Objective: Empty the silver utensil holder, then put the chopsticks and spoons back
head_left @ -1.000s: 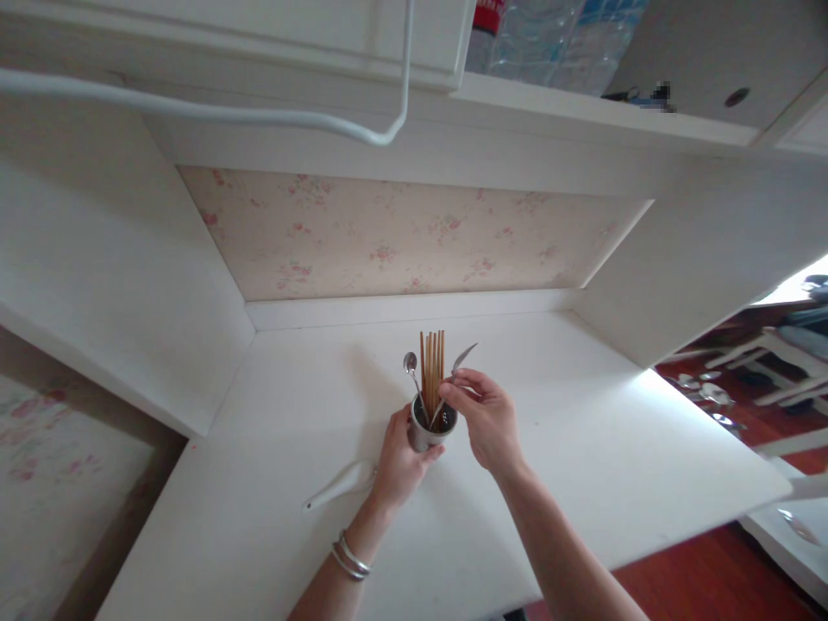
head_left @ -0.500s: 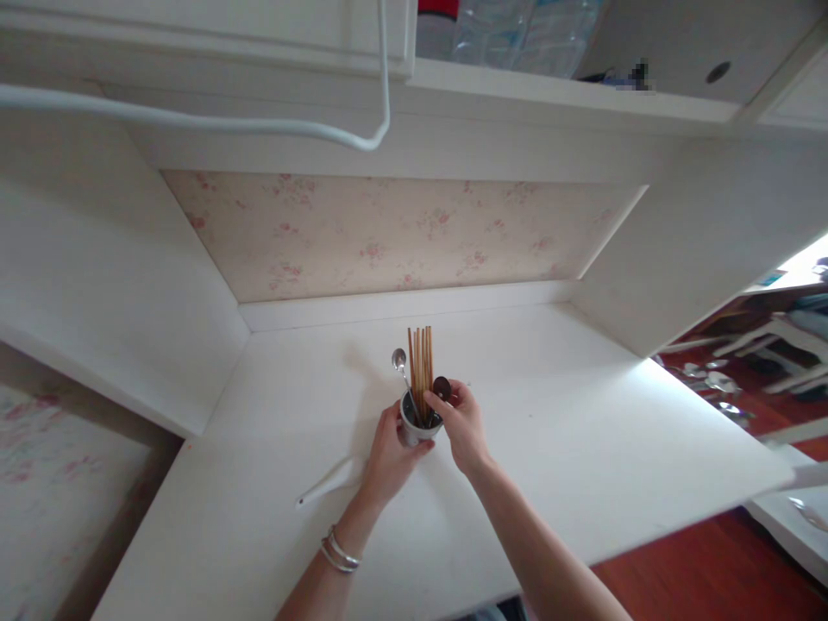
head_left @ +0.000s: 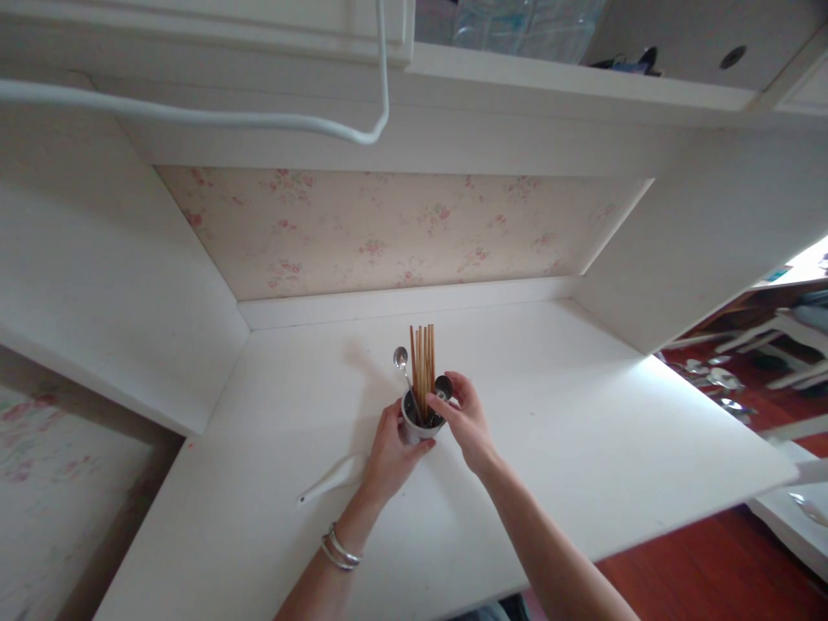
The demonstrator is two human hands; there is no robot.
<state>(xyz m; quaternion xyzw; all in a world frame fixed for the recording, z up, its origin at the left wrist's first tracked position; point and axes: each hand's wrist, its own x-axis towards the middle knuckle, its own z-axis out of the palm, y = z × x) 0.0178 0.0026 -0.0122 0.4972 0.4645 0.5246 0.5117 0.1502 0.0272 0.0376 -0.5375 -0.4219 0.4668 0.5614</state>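
My left hand point(head_left: 394, 453) is closed around the side of a small white cup point(head_left: 419, 431) on the tabletop. Several wooden chopsticks point(head_left: 423, 354) stand upright in the cup. A long-handled metal spoon point(head_left: 401, 357) leans out to their left, bowl up. At the cup's right rim, my right hand point(head_left: 467, 423) pinches a second metal spoon point(head_left: 443, 386) with a round bowl, thumb in front; its lower part is hidden by the fingers and cup. A white spoon point(head_left: 333, 479) lies on the table beside my left wrist, partly covered by it.
The white tabletop point(head_left: 569, 414) sits in a nook between white side panels, with a flowered back wall point(head_left: 401, 224). Overhead are a white cable point(head_left: 259, 121) and an open cupboard shelf with plastic bottles point(head_left: 523, 30). Furniture stands on the red floor point(head_left: 686, 552) at right.
The spoon in my right hand has turned slightly, so its bowl now shows a shiny metal face instead of a dark one. My left hand stays on the cup.
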